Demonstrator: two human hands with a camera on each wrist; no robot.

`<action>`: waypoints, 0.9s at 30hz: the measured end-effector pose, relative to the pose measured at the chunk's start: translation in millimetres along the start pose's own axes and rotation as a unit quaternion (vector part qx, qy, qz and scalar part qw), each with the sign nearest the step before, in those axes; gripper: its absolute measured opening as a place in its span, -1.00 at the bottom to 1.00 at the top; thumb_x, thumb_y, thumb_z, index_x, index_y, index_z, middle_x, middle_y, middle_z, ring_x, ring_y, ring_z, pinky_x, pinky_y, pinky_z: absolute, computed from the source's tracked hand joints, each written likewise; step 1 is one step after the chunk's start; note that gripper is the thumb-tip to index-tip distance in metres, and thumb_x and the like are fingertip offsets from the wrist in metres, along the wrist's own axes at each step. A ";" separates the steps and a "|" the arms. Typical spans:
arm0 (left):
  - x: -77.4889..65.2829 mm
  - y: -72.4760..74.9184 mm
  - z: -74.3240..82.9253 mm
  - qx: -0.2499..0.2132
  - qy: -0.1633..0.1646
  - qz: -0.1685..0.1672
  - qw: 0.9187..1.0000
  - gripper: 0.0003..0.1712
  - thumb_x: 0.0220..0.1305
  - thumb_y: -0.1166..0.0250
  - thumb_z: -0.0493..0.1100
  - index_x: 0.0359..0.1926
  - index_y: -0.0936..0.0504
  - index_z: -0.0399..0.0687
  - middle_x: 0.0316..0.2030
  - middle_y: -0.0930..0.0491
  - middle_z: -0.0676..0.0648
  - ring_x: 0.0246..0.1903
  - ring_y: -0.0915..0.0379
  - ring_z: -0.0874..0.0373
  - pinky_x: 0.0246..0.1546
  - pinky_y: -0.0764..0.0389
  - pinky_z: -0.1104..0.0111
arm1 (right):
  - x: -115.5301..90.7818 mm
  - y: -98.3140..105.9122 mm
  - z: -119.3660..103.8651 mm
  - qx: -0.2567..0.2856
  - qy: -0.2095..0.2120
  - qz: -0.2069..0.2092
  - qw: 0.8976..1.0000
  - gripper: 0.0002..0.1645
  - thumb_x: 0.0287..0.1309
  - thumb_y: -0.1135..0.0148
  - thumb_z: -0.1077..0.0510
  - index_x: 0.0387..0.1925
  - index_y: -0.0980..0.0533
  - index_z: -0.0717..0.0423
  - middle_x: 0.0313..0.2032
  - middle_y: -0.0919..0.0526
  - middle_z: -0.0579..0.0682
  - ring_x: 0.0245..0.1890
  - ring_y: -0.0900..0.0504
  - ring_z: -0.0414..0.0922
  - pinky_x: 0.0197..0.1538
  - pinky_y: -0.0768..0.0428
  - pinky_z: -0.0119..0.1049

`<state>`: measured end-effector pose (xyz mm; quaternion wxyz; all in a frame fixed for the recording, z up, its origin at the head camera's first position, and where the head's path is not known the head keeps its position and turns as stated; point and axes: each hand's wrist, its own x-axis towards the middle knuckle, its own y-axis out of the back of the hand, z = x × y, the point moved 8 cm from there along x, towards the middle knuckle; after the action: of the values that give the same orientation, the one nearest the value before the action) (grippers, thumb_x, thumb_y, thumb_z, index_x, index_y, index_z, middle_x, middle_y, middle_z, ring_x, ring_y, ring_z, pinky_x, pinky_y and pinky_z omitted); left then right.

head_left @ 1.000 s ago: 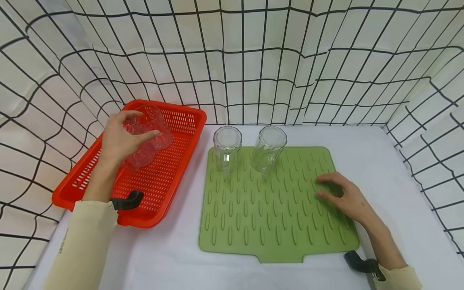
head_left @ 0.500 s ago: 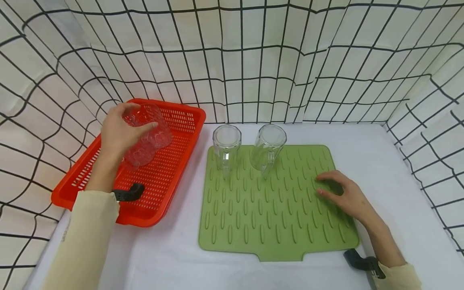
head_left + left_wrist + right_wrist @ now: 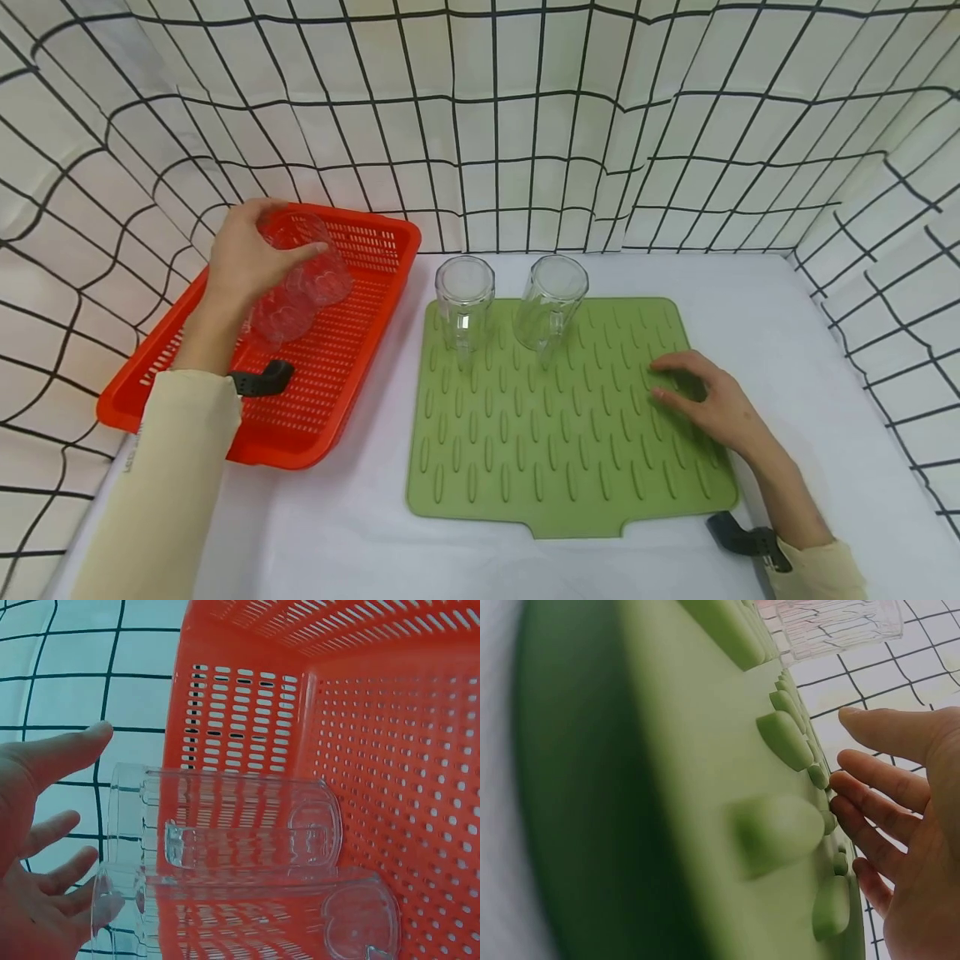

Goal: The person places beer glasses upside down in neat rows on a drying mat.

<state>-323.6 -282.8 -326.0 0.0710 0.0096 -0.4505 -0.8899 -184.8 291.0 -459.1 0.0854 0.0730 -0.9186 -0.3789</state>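
In the head view my left hand (image 3: 243, 257) is over the far left corner of the red basket (image 3: 333, 342), at two clear glass mugs. Side by side, the upper mug (image 3: 225, 796) and the lower mug (image 3: 262, 896) lie in the basket in the left wrist view. The thumb stands clear of the glass, with fingers spread near the mug rims. My right hand (image 3: 708, 402) is at the right side of the green mat (image 3: 525, 467), fingers loosely bent and holding nothing.
Two more glass mugs stand at the mat's back left, a left one (image 3: 463, 304) and a right one (image 3: 553, 304), handles toward me. White cloth with a black grid (image 3: 517, 133) rises behind and at both sides. A white table (image 3: 337, 533) lies under everything.
My left hand has shifted slightly farther toward the back of the basket, around the mugs' rims. The right hand stays in place, and the head view has shifted a little.
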 end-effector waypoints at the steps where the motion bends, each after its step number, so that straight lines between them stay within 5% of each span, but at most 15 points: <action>1: 0.6 -0.1 -0.4 0.004 -0.003 -0.003 1.000 0.03 0.34 -0.36 0.24 0.62 -0.13 -0.06 0.58 -0.15 -0.28 0.54 -0.06 -0.30 0.44 -0.34 -0.30 | 0.3 -0.3 -0.2 0.000 -0.001 -0.001 1.000 -0.56 0.26 -0.47 0.07 0.15 -0.62 -0.02 0.18 -0.64 0.02 0.27 -0.38 -0.46 0.31 -0.13 -0.77; 7: 3.6 -1.7 -4.8 0.000 -0.007 -0.010 1.000 0.02 0.34 -0.36 0.21 0.63 -0.11 -0.02 0.61 -0.09 -0.26 0.57 -0.01 -0.30 0.43 -0.33 -0.33 | 0.7 -1.0 -0.6 -0.005 -0.007 -0.005 1.000 -0.56 0.28 -0.46 0.04 0.16 -0.61 -0.04 0.18 -0.64 0.02 0.32 -0.45 -0.02 0.33 -0.14 -0.74; 16: 9.5 -4.8 -12.0 -0.007 0.006 -0.028 1.000 0.06 0.34 -0.35 0.24 0.66 -0.05 0.02 0.60 -0.11 -0.26 0.53 -0.05 -0.32 0.39 -0.38 -0.34 | -0.5 0.2 -1.4 0.004 0.008 0.003 1.000 -0.57 0.26 -0.47 0.09 0.14 -0.61 -0.01 0.17 -0.64 0.03 0.25 -0.30 -0.63 0.32 -0.11 -0.79; 27: 10.0 -9.4 -12.0 -0.001 0.007 -0.032 0.999 0.04 0.35 -0.38 0.14 0.66 -0.04 0.07 0.57 -0.19 -0.30 0.51 -0.12 -0.34 0.41 -0.38 -0.32 | -0.7 -1.1 0.4 0.000 -0.005 0.000 1.000 -0.57 0.28 -0.45 0.05 0.16 -0.61 -0.05 0.19 -0.63 0.01 0.31 -0.38 -0.38 0.36 -0.14 -0.73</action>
<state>-333.7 -288.3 -340.2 0.0460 0.0305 -0.4482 -0.8922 -184.1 290.7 -460.2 0.0809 0.0707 -0.9190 -0.3793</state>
